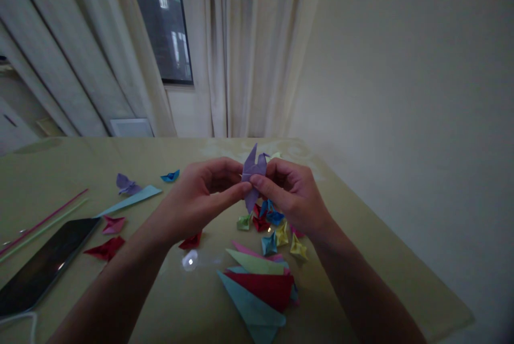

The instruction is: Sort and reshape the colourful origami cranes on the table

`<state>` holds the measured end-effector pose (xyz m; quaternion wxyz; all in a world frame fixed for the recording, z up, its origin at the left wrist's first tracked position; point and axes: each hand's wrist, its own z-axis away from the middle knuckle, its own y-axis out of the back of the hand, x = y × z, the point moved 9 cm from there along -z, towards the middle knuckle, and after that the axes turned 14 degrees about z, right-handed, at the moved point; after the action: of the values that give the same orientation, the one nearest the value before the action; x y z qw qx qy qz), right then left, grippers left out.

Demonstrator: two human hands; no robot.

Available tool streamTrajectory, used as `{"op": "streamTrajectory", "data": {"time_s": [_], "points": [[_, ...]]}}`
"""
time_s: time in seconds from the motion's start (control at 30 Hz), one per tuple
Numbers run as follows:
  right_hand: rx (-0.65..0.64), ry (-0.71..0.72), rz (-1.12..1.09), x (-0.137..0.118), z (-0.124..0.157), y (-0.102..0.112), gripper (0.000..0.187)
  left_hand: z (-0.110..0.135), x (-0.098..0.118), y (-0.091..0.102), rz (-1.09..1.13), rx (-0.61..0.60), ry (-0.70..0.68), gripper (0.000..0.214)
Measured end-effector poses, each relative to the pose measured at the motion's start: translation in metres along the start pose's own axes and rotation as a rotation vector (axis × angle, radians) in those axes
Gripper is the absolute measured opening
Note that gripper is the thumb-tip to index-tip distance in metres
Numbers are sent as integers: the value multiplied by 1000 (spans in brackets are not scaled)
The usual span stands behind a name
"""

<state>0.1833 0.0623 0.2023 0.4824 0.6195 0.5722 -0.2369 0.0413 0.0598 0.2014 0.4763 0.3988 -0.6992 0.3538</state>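
Observation:
A purple folded paper crane (254,166) is held up above the table between both hands, one narrow point upward and another downward. My left hand (209,189) pinches its left edge, the thumb tip on the lower part. On the right side, my right hand (291,189) grips it with the thumb pressed across its front; the fingers behind are partly hidden. Below the hands lie several small folded paper pieces, among them a green one (243,221), a red one (261,224) and a yellow one (298,247). Nearer me is a stack of partly folded paper, with a red sheet (265,286) near the top.
At left lie a black phone (48,258), a pink stick (48,219), a green stick (50,226), a light blue paper strip (130,200) and a purple folded piece (127,184). A white cable (24,316) is at lower left. Curtains (257,50) hang beyond the table (361,280).

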Motion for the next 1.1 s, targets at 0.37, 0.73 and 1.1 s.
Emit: {"op": "streamTrajectory", "data": {"time_s": [0.37, 0.73, 1.1], "points": [[3, -40, -101, 7, -1, -5, 24, 2, -8, -5, 39, -24, 30, 45], [58, -2, -94, 4, 0, -3, 23, 4, -18, -14, 75, -89, 89, 52], [57, 52, -39, 3, -1, -1, 26, 5, -14, -11, 16, -116, 88, 51]]}}
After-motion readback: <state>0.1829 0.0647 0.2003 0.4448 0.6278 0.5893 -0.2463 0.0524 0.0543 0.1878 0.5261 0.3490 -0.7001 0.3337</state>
